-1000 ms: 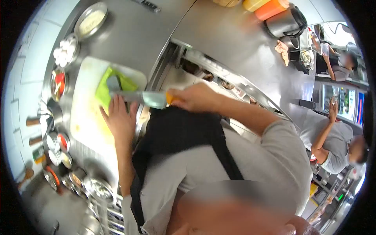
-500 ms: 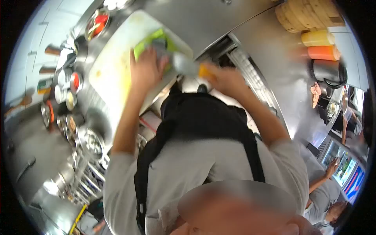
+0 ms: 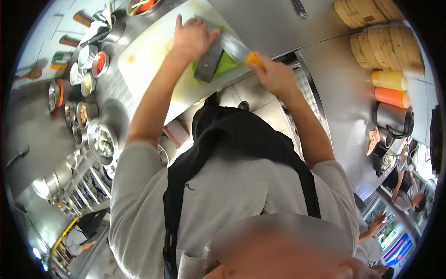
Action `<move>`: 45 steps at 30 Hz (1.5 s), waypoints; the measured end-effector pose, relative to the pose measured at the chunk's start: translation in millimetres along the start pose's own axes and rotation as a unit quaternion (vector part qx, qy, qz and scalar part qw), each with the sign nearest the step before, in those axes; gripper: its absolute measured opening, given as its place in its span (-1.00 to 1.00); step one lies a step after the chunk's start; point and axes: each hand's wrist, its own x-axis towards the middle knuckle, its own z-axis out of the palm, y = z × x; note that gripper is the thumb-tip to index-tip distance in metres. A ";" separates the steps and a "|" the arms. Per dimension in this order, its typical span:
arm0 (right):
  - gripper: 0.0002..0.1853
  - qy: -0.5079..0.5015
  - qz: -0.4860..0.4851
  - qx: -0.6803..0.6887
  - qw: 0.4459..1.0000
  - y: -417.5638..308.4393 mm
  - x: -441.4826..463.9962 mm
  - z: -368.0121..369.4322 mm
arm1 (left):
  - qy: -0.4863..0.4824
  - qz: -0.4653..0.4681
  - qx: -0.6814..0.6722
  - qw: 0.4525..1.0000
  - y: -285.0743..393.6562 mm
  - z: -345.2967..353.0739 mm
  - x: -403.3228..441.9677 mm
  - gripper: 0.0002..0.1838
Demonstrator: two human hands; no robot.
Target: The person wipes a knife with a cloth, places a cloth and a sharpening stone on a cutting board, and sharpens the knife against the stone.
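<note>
My right hand (image 3: 278, 79) is wrapped around the orange-yellow handle (image 3: 254, 59) of a knife (image 3: 234, 48). Its blade slants up and left, lying across a dark grey sharpening stone (image 3: 209, 64). Under the stone is a bright green cloth (image 3: 226, 64), spread on a white cutting board (image 3: 153, 56). My left hand (image 3: 193, 39) is at the blade's far end, with thumb and fingers spread. Some of its fingertips appear to rest on the blade; exactly where they touch is hard to make out.
Bowls and small stacked dishes (image 3: 88, 56) stand left of the board, with a larger metal bowl (image 3: 103, 142) nearer. Another knife handle (image 3: 299, 8) lies on the steel counter ahead. Bamboo steamers (image 3: 385, 51) and sauce containers (image 3: 390, 95) are at right. Other people are at the lower right.
Both hands and the knife have moved forward along the stone, baring its near end. My left hand's fingers look more spread. The whole view has also shifted.
</note>
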 end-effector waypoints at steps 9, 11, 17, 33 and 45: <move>-0.44 -0.128 0.077 -0.030 0.988 -4.1 -99.2 -23.9 | -0.030 0.021 -0.027 0.999 64.4 -14.5 -92.8 -0.35; -0.46 -0.027 0.012 -0.024 0.999 6.7 -38.5 -3.9 | -0.013 0.004 -0.030 0.999 24.6 -9.1 -35.0 -0.43; -0.42 -0.117 0.075 -0.021 0.990 -3.1 -96.8 -31.4 | -0.024 0.003 -0.029 0.999 61.7 -18.0 -91.3 -0.27; -0.41 -0.133 0.124 -0.008 0.983 -15.9 -87.2 -39.4 | -0.026 0.017 -0.090 0.995 65.7 -13.7 -64.4 -0.18; -0.47 -0.129 0.098 -0.003 0.987 -13.3 -123.4 -49.2 | -0.034 0.010 -0.080 0.996 87.1 -33.4 -94.7 -0.13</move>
